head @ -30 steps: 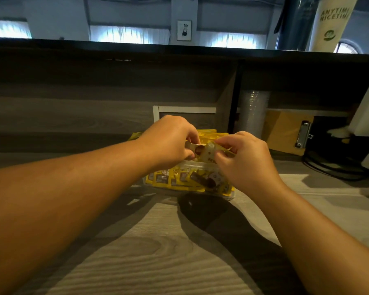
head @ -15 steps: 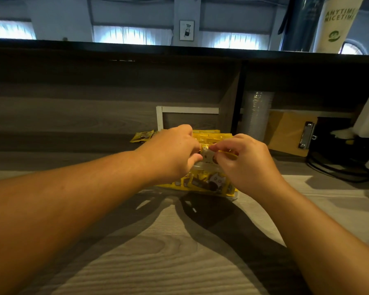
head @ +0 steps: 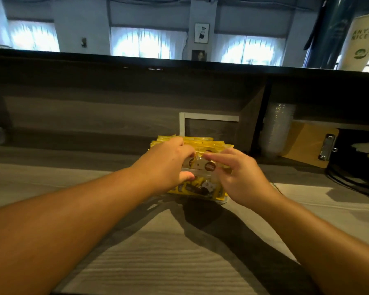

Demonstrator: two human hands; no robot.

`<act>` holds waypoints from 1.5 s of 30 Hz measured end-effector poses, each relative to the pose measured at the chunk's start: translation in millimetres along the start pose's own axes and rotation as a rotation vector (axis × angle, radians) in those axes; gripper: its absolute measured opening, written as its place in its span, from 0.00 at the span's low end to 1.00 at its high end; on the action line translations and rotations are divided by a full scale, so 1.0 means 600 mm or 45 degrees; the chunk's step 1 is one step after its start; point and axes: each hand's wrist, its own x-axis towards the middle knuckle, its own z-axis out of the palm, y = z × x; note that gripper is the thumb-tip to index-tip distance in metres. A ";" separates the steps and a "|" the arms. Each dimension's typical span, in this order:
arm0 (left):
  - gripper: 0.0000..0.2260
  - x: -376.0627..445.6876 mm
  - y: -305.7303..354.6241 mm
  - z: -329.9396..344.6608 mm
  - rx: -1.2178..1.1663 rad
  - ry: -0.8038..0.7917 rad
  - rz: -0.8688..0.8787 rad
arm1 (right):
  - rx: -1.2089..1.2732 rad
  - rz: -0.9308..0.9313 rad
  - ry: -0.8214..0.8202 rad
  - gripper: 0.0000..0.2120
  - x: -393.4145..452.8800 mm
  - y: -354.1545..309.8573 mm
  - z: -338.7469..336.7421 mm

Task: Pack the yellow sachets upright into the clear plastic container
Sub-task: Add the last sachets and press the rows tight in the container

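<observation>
A clear plastic container [head: 203,174] stands on the wooden counter, against the back wall. Several yellow sachets [head: 209,143] stand upright in it, their top edges above the rim. My left hand [head: 166,167] curls over the sachet tops on the left, with its thumb against the container's front. My right hand [head: 239,179] rests at the container's right front. Its fingers are stretched out and apart, the tips touching the front sachet [head: 208,166]. Both hands hide the sides of the container.
A white frame [head: 209,119] leans on the wall behind the container. To the right stand a stack of clear cups [head: 277,133] and a brown clipboard [head: 307,143], with dark cables [head: 354,184] beyond. A dark raised ledge overhangs the back.
The sachet pinched between both hands has gone down into the container's front. My right fingers have spread apart. My left hand has moved over the sachet tops.
</observation>
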 end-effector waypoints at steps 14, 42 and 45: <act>0.33 -0.114 -0.197 -0.093 0.225 -0.065 -0.544 | -0.159 -0.151 -0.145 0.21 0.083 -0.123 0.119; 0.28 0.279 -0.153 0.196 -0.303 -0.197 -1.037 | -0.527 0.516 -0.306 0.22 0.195 0.084 0.170; 0.31 0.283 -0.149 0.204 -0.164 -0.213 -1.053 | -0.435 0.541 -0.241 0.21 0.201 0.087 0.172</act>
